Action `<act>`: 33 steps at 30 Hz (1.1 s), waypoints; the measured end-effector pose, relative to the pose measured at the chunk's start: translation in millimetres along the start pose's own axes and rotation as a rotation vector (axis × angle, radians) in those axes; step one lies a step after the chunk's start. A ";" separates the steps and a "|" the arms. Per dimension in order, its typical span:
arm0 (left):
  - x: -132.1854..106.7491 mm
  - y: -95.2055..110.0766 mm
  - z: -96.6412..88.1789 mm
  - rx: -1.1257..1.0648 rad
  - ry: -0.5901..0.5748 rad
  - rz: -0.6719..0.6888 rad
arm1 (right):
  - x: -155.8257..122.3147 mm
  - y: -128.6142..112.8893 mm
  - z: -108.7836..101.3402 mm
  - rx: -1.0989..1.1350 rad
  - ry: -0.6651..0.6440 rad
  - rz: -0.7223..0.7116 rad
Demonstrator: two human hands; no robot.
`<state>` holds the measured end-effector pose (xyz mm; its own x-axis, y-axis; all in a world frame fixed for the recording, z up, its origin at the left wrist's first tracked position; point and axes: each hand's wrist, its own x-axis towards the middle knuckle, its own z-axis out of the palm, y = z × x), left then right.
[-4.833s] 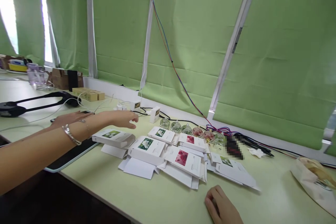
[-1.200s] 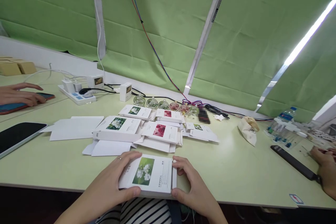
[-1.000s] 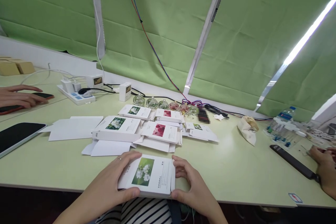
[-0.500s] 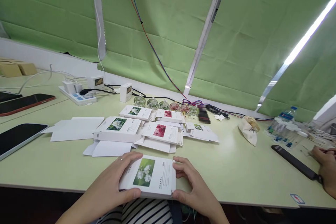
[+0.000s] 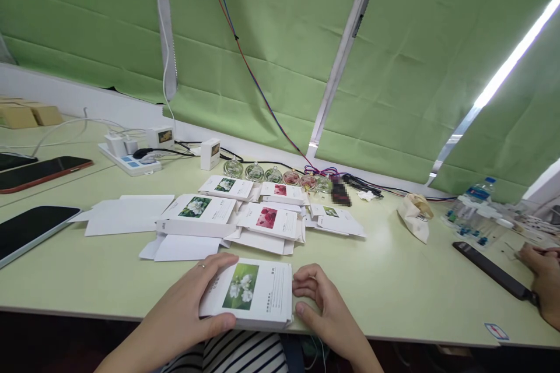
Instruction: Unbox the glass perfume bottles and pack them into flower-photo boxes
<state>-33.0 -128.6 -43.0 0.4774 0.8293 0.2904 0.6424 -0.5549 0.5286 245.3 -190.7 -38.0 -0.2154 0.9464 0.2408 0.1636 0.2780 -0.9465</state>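
Observation:
At the near edge of the pale green table (image 5: 394, 285) I hold a white box with a white-flower picture (image 5: 249, 297). My left hand (image 5: 192, 303) grips its left side, thumb under the front edge and a ring on one finger. My right hand (image 5: 324, 309) curls at the box's right end, fingertips and thumb pressing the end flap. Behind the box lies a heap of similar flat white boxes (image 5: 245, 221) with green or red flower pictures. A row of small glass balls (image 5: 275, 175) stands further back.
A blank white sheet (image 5: 125, 213) lies left of the heap. A tablet (image 5: 30, 227), phones (image 5: 41, 169) and a power strip (image 5: 129, 160) sit at the left. Cables (image 5: 363, 183), a paper bag (image 5: 413, 215), water bottles (image 5: 475, 210) and another person's hand (image 5: 545, 271) are at the right.
The other person's hand at the far left has left its phone. My right fingers have curled in from the box's far corner to its right end flap.

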 end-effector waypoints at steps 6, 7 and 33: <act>-0.2 0.8 -0.1 -0.007 0.005 -0.006 | 1.3 -7.3 -4.4 -0.114 -0.052 -0.048; 0.0 0.7 -0.1 -0.007 0.002 -0.006 | 1.2 -7.9 -4.7 -0.112 -0.052 -0.049; -0.8 2.1 -0.7 -0.020 -0.009 -0.013 | 0.0 -9.4 -9.5 -0.106 -0.142 -0.083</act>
<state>-32.5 -130.3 -41.6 0.4744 0.8359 0.2761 0.6363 -0.5424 0.5485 252.9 -191.7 -27.1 -0.3645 0.8888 0.2776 0.2386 0.3773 -0.8948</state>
